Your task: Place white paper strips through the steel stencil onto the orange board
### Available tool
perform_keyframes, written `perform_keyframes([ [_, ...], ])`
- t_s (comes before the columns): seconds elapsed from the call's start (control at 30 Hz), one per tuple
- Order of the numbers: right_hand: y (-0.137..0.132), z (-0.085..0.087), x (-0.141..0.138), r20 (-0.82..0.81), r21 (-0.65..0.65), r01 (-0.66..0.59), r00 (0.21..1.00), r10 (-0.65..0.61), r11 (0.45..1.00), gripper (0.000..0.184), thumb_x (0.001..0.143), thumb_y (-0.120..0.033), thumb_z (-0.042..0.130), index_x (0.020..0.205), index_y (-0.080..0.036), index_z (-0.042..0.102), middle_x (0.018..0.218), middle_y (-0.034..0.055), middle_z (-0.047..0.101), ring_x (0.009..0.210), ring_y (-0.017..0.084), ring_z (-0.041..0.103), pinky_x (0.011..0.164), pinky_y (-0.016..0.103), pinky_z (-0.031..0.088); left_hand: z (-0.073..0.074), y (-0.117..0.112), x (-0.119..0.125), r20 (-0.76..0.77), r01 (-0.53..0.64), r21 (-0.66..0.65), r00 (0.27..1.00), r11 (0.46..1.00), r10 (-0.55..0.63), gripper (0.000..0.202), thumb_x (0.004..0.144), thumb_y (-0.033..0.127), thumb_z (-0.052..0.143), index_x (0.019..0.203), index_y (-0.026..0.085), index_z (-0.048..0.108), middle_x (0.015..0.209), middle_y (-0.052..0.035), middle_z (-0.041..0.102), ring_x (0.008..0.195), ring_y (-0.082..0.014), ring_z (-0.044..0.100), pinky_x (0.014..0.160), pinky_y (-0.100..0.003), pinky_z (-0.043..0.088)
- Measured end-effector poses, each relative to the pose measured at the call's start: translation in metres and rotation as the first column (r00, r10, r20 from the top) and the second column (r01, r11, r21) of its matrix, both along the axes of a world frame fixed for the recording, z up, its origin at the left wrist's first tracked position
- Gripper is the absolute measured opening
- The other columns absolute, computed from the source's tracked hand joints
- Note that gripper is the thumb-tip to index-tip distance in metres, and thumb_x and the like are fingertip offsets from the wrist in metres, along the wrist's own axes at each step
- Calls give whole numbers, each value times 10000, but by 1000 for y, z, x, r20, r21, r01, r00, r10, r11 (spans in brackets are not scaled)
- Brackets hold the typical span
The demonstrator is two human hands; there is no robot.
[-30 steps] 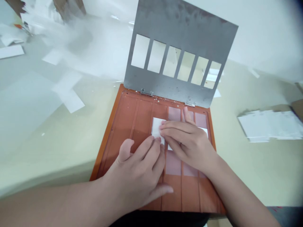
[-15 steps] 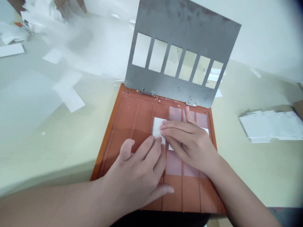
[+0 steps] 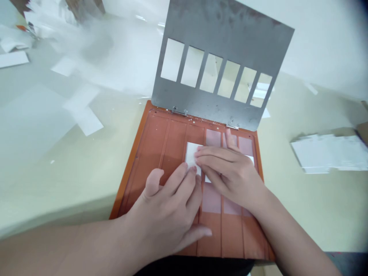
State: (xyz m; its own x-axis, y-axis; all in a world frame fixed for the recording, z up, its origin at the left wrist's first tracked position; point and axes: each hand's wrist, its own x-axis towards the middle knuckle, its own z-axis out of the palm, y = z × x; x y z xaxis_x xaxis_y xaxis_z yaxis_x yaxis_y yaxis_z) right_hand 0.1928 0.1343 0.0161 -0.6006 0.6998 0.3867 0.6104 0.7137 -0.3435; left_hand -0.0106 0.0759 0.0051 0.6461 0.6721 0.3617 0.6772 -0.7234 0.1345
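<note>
A small white card (image 3: 191, 153) lies in a channel of the orange hinged board (image 3: 149, 142). My left hand (image 3: 172, 203) touches the card's lower edge with its middle fingertips; its thumb and little finger are spread away. From the right, my right hand (image 3: 230, 165) has its fingers pressed together on the card's right side, with the little finger raised apart. Its thumb is hidden. Pale translucent rectangles (image 3: 212, 197) show in the right-hand channels. Part of another white card (image 3: 207, 179) peeks out under my right hand.
A grey metal plate (image 3: 218, 30) with a row of rectangular windows stands raised on hinges at the board's far edge. At right lies a stack of white cards (image 3: 324, 153). Loose white cards (image 3: 89, 120) and a hazy plastic sheet (image 3: 115, 53) are on the left.
Both hands stay at the same spot on the card, with only a tiny shift of the fingers. The view has moved very slightly.
</note>
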Motion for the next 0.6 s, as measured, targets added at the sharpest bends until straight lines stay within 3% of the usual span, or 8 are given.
perform_keyframes([
  [0.3, 0, 1, 0, 14, -20, -9, 1000, 9, 1000, 259, 903, -42, 488, 908, -217, 679, 999, 9, 762, 863, 163, 740, 1211, 557, 329, 3, 10, -2, 93, 72, -90, 994, 993, -64, 579, 930, 606, 462, 1152, 112, 666, 1235, -155, 671, 1276, -316, 519, 1144, -512, 121],
  [0.5, 0, 1, 0, 18, -45, -2, 1000, 3, 999, 287, 898, -37, 472, 911, -230, 683, 989, -5, 758, 884, 167, 737, 1219, 574, 304, 3, 21, -4, 123, 134, -178, 986, 975, -113, 516, 820, 659, 587, 954, 168, 668, 1127, -91, 650, 1278, -372, 506, 1108, -571, 184],
  [0.6, 0, 1, 1, 28, -49, -4, 1000, 6, 999, 294, 895, -32, 464, 912, -231, 678, 1000, -3, 757, 888, 167, 737, 1217, 577, 305, 4, 25, -5, 126, 155, -222, 984, 963, -129, 523, 801, 673, 606, 951, 176, 669, 1088, -82, 646, 1276, -384, 501, 1092, -586, 211],
])
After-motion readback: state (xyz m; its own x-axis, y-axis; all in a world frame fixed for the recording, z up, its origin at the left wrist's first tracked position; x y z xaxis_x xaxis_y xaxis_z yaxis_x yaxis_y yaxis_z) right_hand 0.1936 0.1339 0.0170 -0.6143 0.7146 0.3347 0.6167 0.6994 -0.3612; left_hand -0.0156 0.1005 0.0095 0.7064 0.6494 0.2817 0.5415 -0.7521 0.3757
